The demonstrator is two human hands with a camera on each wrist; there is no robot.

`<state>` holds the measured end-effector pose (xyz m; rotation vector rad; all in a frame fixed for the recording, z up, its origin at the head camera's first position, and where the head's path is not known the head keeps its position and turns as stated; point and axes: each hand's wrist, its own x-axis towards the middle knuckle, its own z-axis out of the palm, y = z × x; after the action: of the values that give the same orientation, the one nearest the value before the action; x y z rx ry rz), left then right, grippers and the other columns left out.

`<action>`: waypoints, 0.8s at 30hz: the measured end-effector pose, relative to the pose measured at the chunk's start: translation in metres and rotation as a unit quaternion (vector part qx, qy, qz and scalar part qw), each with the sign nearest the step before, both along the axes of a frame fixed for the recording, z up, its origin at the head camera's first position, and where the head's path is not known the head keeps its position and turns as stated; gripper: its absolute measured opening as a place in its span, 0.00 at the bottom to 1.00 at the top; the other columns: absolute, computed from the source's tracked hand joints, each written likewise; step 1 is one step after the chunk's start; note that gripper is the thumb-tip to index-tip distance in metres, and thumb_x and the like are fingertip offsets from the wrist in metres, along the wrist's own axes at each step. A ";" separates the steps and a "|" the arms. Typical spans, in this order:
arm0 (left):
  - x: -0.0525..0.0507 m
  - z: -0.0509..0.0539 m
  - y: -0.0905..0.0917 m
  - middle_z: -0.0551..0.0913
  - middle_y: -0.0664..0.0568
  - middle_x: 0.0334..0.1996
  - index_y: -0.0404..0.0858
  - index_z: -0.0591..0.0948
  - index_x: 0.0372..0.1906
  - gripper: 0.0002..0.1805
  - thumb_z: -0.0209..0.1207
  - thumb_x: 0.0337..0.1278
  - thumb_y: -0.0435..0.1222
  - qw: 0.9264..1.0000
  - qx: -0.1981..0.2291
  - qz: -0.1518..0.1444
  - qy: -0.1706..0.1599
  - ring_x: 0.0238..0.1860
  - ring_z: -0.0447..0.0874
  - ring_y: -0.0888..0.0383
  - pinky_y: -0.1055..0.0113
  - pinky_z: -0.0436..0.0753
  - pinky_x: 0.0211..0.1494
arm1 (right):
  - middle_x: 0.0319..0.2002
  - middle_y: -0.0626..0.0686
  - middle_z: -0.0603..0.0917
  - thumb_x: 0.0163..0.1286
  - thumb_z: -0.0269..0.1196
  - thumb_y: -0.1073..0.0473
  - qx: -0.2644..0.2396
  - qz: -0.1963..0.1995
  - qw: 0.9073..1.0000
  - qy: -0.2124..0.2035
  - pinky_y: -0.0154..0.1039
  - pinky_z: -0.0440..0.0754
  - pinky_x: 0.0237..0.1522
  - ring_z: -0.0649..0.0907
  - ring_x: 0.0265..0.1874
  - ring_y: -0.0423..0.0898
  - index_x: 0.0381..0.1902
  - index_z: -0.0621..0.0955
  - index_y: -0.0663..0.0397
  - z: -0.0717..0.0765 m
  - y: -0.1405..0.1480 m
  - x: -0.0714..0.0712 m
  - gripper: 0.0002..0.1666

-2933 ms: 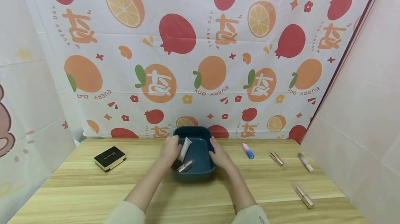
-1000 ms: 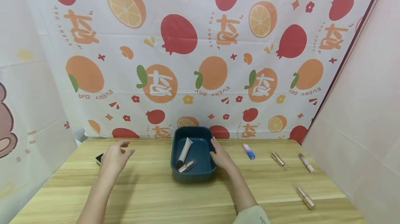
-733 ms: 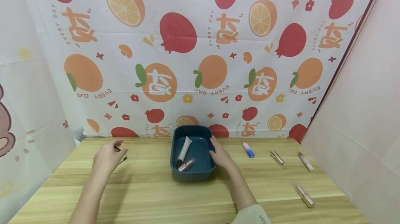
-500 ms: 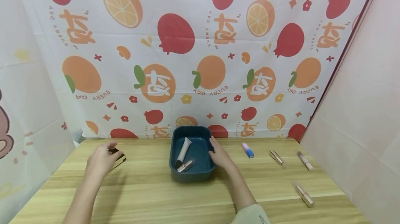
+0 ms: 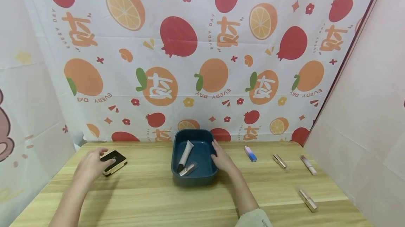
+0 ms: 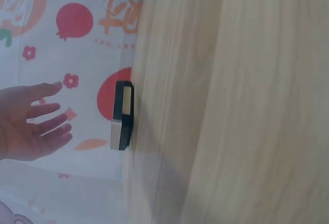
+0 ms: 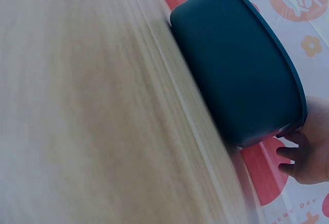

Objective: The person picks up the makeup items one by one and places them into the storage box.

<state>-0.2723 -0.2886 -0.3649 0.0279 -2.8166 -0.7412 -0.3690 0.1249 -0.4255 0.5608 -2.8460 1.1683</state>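
The left hand [image 5: 90, 165] hovers over the left side of a black compact with gold edges [image 5: 116, 165], fingers spread. In the left wrist view a gap shows between that hand [image 6: 33, 124] and the compact [image 6: 122, 115], which lies on the table. A dark teal bin [image 5: 195, 181] stands by the back edge, holding a pale tube with a black cap [image 5: 186, 155] and a clear-capped lipstick [image 5: 188, 169]. The right hand [image 5: 223, 158] rests on the bin's right rim; in the right wrist view its fingers [image 7: 289, 154] are at the bin's wall [image 7: 239, 70].
Right of the bin lie a pink-and-blue tube [image 5: 250, 153], a gold lipstick [image 5: 280, 162], a pale lip gloss tube [image 5: 308, 165] and, nearer the front, another gold lipstick [image 5: 307, 200]. A fruit-printed curtain [image 5: 202, 111] hangs behind the wooden table [image 5: 177, 206].
The left hand has left the bin's left side and moved left to the compact, shifting further left over it and uncovering more of its top. The right hand has stayed at the bin.
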 end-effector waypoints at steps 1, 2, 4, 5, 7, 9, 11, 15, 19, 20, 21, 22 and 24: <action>0.000 -0.001 -0.002 0.64 0.20 0.50 0.19 0.65 0.55 0.33 0.59 0.54 0.42 1.000 -0.004 0.001 -0.006 0.47 0.64 0.25 0.37 0.69 0.42 | 0.71 0.56 0.50 0.71 0.48 0.64 0.000 0.000 1.000 -0.001 0.53 0.55 0.63 0.53 0.67 0.53 0.70 0.54 0.62 0.000 0.000 0.000 0.32; 0.000 -0.002 -0.004 0.63 0.19 0.50 0.19 0.65 0.55 0.35 0.59 0.54 0.44 1.000 -0.007 0.002 -0.011 0.47 0.63 0.24 0.36 0.68 0.42 | 0.71 0.56 0.50 0.71 0.48 0.65 0.000 0.001 1.000 -0.001 0.54 0.55 0.63 0.53 0.67 0.53 0.70 0.54 0.62 0.000 0.000 0.000 0.32; 0.000 -0.005 -0.009 0.60 0.18 0.50 0.19 0.63 0.56 0.38 0.59 0.53 0.46 1.000 -0.008 0.007 -0.026 0.48 0.60 0.23 0.33 0.67 0.42 | 0.71 0.56 0.50 0.71 0.48 0.64 0.001 0.001 1.000 -0.001 0.54 0.55 0.63 0.53 0.67 0.53 0.70 0.54 0.62 0.000 0.000 0.001 0.32; -0.001 -0.006 -0.010 0.59 0.17 0.50 0.19 0.63 0.56 0.39 0.59 0.53 0.47 0.999 -0.009 0.010 -0.032 0.48 0.58 0.22 0.32 0.67 0.42 | 0.71 0.57 0.50 0.71 0.48 0.65 0.002 0.001 1.000 0.000 0.54 0.55 0.63 0.53 0.67 0.53 0.70 0.54 0.62 -0.001 0.000 0.001 0.32; -0.001 -0.008 -0.013 0.57 0.17 0.51 0.19 0.61 0.57 0.41 0.60 0.52 0.49 0.999 -0.011 0.013 -0.042 0.48 0.56 0.21 0.31 0.66 0.42 | 0.71 0.56 0.50 0.71 0.48 0.64 0.004 0.000 1.000 -0.001 0.53 0.55 0.63 0.53 0.67 0.53 0.70 0.54 0.62 0.000 0.000 0.001 0.32; -0.001 -0.011 -0.015 0.56 0.16 0.51 0.19 0.60 0.57 0.43 0.60 0.51 0.51 0.999 -0.012 0.012 -0.047 0.48 0.54 0.20 0.30 0.65 0.41 | 0.71 0.57 0.50 0.71 0.48 0.65 0.004 0.000 1.000 -0.001 0.53 0.55 0.63 0.53 0.67 0.53 0.70 0.54 0.62 0.000 0.000 0.002 0.32; -0.002 -0.013 -0.017 0.56 0.16 0.50 0.18 0.60 0.57 0.44 0.60 0.50 0.51 0.999 -0.013 0.012 -0.045 0.48 0.54 0.20 0.29 0.65 0.41 | 0.71 0.57 0.50 0.71 0.48 0.65 0.005 0.000 1.000 -0.001 0.53 0.55 0.63 0.53 0.67 0.53 0.70 0.54 0.62 0.000 0.000 0.002 0.32; -0.002 -0.017 -0.019 0.55 0.17 0.51 0.19 0.60 0.58 0.44 0.60 0.51 0.51 0.999 -0.014 0.014 -0.034 0.48 0.53 0.20 0.29 0.65 0.39 | 0.71 0.56 0.50 0.71 0.48 0.64 0.008 -0.002 1.000 -0.001 0.53 0.55 0.63 0.53 0.68 0.52 0.70 0.54 0.61 0.000 -0.001 0.002 0.32; -0.004 -0.019 -0.021 0.55 0.18 0.52 0.20 0.60 0.59 0.44 0.59 0.52 0.53 1.000 -0.008 0.017 -0.023 0.49 0.53 0.20 0.29 0.65 0.39 | 0.71 0.56 0.50 0.71 0.48 0.64 0.005 -0.003 1.000 -0.004 0.54 0.55 0.63 0.53 0.67 0.53 0.70 0.54 0.62 0.000 -0.001 0.002 0.32; -0.004 -0.020 -0.021 0.55 0.18 0.52 0.20 0.60 0.59 0.44 0.59 0.52 0.53 1.000 -0.008 0.015 -0.021 0.50 0.52 0.20 0.29 0.65 0.39 | 0.71 0.56 0.50 0.71 0.48 0.64 0.005 -0.002 1.000 -0.005 0.54 0.55 0.63 0.53 0.67 0.53 0.70 0.54 0.62 0.000 -0.001 0.002 0.32; -0.005 -0.021 -0.020 0.55 0.18 0.52 0.20 0.60 0.58 0.44 0.59 0.52 0.53 1.000 -0.008 0.013 -0.018 0.50 0.52 0.20 0.28 0.64 0.40 | 0.71 0.57 0.50 0.71 0.48 0.64 0.002 -0.001 1.000 -0.006 0.55 0.55 0.63 0.53 0.67 0.54 0.70 0.54 0.62 0.000 0.000 0.002 0.32; -0.006 -0.022 -0.020 0.55 0.18 0.52 0.20 0.60 0.58 0.44 0.59 0.51 0.53 1.000 -0.008 0.011 -0.015 0.50 0.52 0.20 0.28 0.64 0.40 | 0.71 0.56 0.50 0.71 0.48 0.65 0.000 -0.002 1.000 -0.007 0.55 0.55 0.63 0.53 0.67 0.54 0.70 0.54 0.62 0.000 0.000 0.002 0.32; -0.009 -0.024 -0.020 0.55 0.17 0.51 0.19 0.59 0.58 0.45 0.60 0.50 0.53 1.000 -0.010 0.006 -0.012 0.50 0.52 0.20 0.28 0.63 0.41 | 0.71 0.55 0.50 0.71 0.48 0.64 -0.002 -0.003 1.000 -0.008 0.54 0.55 0.63 0.53 0.68 0.53 0.70 0.54 0.61 0.000 0.000 0.002 0.32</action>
<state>-0.2813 -0.3090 -0.3890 0.0508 -2.8425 -0.7154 -0.3665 0.1247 -0.4251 0.5436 -2.8572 1.1820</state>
